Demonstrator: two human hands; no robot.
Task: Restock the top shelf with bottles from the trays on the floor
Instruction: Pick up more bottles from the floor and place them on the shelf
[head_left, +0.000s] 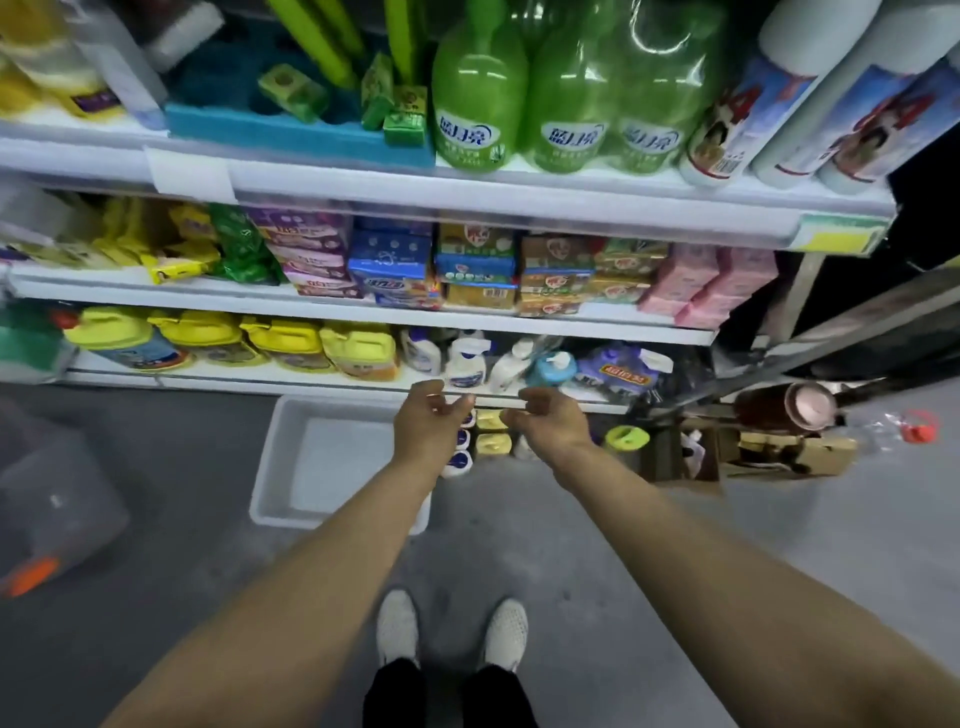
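Both my arms reach down toward the floor in front of the shelving. My left hand (428, 423) and my right hand (550, 421) hang with loosely curled fingers and hold nothing. Under and between them, small bottles with white and yellow caps (491, 434) stand on the floor, partly hidden by my hands. A white tray (280, 467) lies on the floor left of the bottles, its visible part bare. Green bottles (478, 98) stand on the top shelf (571, 189).
Lower shelves carry soap boxes (475, 270), yellow jugs (291, 343) and pump bottles (467, 358). A clear bin (57, 499) sits on the floor at left. Cardboard boxes (779, 452) and a yellow-lidded tub (626, 439) are at right. My white shoes (452, 634) stand on grey floor.
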